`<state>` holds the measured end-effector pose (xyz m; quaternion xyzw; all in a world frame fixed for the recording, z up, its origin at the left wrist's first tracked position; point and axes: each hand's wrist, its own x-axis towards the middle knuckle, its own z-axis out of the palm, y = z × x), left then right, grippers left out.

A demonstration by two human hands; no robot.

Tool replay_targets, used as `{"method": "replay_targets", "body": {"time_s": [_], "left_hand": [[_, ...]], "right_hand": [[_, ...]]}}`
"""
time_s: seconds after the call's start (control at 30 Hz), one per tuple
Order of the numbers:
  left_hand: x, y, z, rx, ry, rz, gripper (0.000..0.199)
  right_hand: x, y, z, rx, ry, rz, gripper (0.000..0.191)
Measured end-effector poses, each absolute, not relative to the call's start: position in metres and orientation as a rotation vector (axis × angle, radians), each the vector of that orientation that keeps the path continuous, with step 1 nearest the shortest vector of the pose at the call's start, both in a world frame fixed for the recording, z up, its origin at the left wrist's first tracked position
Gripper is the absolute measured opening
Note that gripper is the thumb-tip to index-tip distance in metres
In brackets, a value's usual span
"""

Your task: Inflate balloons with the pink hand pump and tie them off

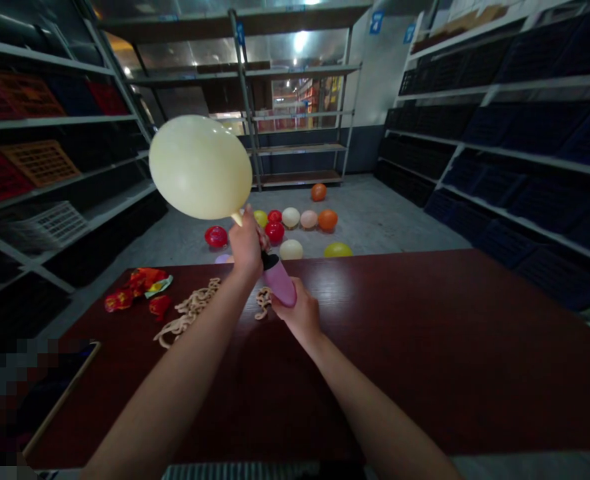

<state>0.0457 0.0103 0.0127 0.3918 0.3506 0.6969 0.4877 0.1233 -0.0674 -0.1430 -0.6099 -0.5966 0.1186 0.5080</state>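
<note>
A pale yellow balloon (201,167), large and inflated, rises up and left from my left hand (247,243). The fingers of that hand are closed round the balloon's neck, where it meets the black tip of a pink hand pump (281,283). My right hand (301,311) is wrapped round the lower end of the pump. Just left of the pump, a small clump of beige uninflated balloons (263,303) lies on the table. A longer pile of similar limp pieces (195,308) lies left of my left forearm.
Red wrappers (142,283) lie at the left of the dark brown table (425,347). Beyond it, several inflated balloons, such as an orange balloon (327,221), rest on the floor. Shelves with crates (39,160) line both sides.
</note>
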Motion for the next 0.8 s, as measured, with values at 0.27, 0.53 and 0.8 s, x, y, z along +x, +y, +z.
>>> {"method": "replay_targets", "body": {"time_s": [0.27, 0.53, 0.8], "left_hand": [[-0.018, 0.005, -0.01, 0.647, 0.803, 1.776, 0.052], [-0.091, -0.014, -0.024, 0.303, 0.882, 1.89, 0.049], [-0.163, -0.019, 0.029, 0.347, 0.896, 1.979, 0.042]], "right_hand": [[0.118, -0.067, -0.146, -1.436, -1.74, 0.148, 0.042], [0.109, -0.077, -0.145, -1.397, -2.022, -0.15, 0.049], [0.096, -0.08, -0.142, -1.287, -2.018, -0.196, 0.045]]}}
